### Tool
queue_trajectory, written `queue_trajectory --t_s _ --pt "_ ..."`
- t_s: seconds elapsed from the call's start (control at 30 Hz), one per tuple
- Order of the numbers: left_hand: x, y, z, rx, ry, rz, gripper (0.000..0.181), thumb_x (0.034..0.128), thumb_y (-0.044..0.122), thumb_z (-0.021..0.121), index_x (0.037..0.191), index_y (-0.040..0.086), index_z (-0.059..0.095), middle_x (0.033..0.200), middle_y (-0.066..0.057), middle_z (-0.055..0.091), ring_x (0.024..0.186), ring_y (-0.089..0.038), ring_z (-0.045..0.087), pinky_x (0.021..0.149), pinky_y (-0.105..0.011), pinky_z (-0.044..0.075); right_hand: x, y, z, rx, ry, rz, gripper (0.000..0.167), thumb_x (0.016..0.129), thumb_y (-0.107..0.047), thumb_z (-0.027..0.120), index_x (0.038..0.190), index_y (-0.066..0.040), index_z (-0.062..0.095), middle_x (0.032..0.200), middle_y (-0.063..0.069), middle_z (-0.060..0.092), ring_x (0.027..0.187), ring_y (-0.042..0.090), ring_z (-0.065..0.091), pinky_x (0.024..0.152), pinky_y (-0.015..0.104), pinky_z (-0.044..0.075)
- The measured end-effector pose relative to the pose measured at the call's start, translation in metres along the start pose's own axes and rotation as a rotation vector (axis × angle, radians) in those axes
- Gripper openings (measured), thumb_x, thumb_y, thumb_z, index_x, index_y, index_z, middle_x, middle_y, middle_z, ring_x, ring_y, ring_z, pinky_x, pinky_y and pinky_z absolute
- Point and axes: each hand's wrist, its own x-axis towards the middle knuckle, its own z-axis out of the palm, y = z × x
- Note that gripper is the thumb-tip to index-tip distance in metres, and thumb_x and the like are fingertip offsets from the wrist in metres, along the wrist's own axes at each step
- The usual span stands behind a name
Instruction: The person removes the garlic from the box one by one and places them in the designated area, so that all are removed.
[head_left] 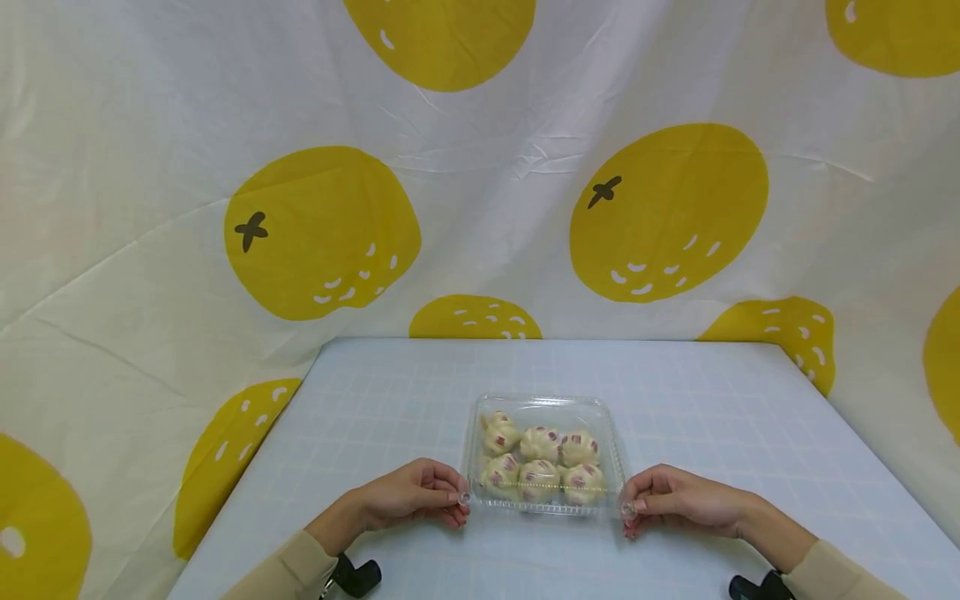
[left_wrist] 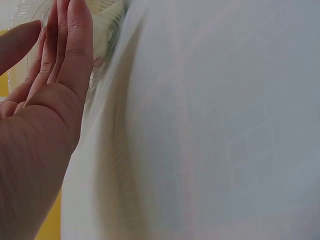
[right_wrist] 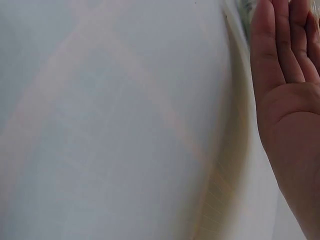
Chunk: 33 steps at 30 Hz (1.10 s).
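Head view: the whole box [head_left: 542, 405], six buns [head_left: 539, 481], both hands, a pale table [head_left: 375, 400] and a white curtain [head_left: 480, 217] printed with yellow fruit. Left wrist view: the palm side of the left hand [head_left: 412, 492], its fingers nearly straight, with one ridged side of the box behind — a detail small from the head. Right wrist view: the palm side of the right hand [head_left: 686, 502], faint pink stripes on the cloth, and only a sliver of the box at the top edge.

Grip, left: thumb and fingers brought together on the near left corner tab. Grip, right: the same at the near right corner tab; the thumb is out of sight in the right wrist view, so this pinch seems so from the head view only.

Box: clear plastic, rectangular, ridged rim, glossy; level on the table, between the hands. Buns: pale yellow, rounded, lumpy, with reddish-purple patches — two rows of three inside the box, bare floor along its far side.
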Motion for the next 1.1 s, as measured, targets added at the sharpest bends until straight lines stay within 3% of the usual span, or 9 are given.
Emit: queue_trajectory --t_s 0.3,0.57,0.8,1.1 --pt "0.0 0.003 0.002 0.002 -0.012 -0.001 0.016 0.1023 0.009 0.063 0.114 -0.001 0.063 0.107 -0.011 0.073 0.102 -0.02 0.072 0.091 -0.034 0.059 0.0 -0.002 0.002 -0.013 0.037 0.019 0.025 0.108 0.001 0.041 0.119 0.008 0.062 0.115 0.01 0.068 0.111 0.021 0.067 0.102 0.042 0.053" --pt "-0.001 0.002 0.001 0.0 -0.011 0.0 0.014 0.1026 0.008 0.061 0.115 0.0 0.064 0.107 -0.01 0.074 0.102 -0.02 0.072 0.091 -0.033 0.059 0.001 -0.002 0.007 -0.046 0.042 -0.008 0.028 0.108 0.002 0.04 0.118 0.028 0.047 0.115 0.014 0.068 0.109 0.02 0.067 0.101 0.041 0.054" --pt "-0.001 0.004 0.001 -0.005 -0.016 0.001 0.017 0.1026 0.007 0.061 0.116 -0.004 0.063 0.107 -0.011 0.074 0.102 -0.019 0.072 0.091 -0.033 0.059 0.001 -0.002 0.009 -0.07 0.036 -0.008 0.027 0.109 0.001 0.04 0.116 0.025 0.049 0.113 0.013 0.068 0.108 0.021 0.066 0.101 0.043 0.053" --pt "-0.003 0.005 0.001 -0.007 -0.04 -0.03 0.023 0.1046 0.01 0.059 0.12 -0.007 0.061 0.11 -0.009 0.073 0.104 -0.019 0.071 0.093 -0.033 0.059 -0.001 -0.013 0.005 -0.101 0.064 0.075 0.035 0.109 -0.004 0.044 0.119 0.029 0.049 0.109 0.012 0.072 0.104 0.019 0.068 0.099 0.041 0.055"
